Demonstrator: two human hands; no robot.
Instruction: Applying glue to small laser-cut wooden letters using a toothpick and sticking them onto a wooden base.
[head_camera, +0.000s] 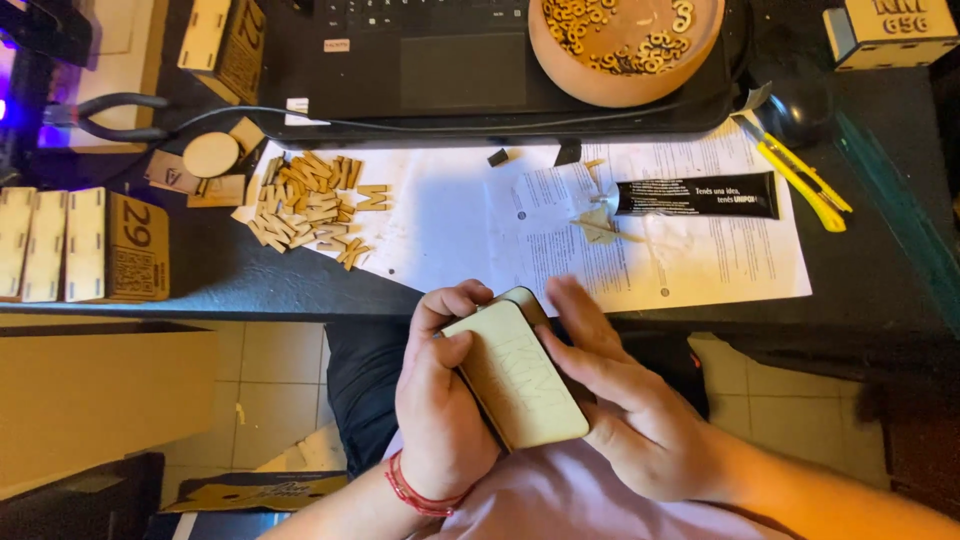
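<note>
Both hands grip a flat wooden box between them above the lap. The left hand wraps its left edge; the right hand presses fingers along its right. Its long axis runs from upper left to lower right, broad face upward.

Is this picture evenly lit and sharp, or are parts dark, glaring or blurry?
Head view: warm light falls on the white paper sheets and the wooden box held by the left hand and right hand; a purple glow flares at the left edge; the right side of the desk sinks into shadow; the hands look slightly soft.
</note>
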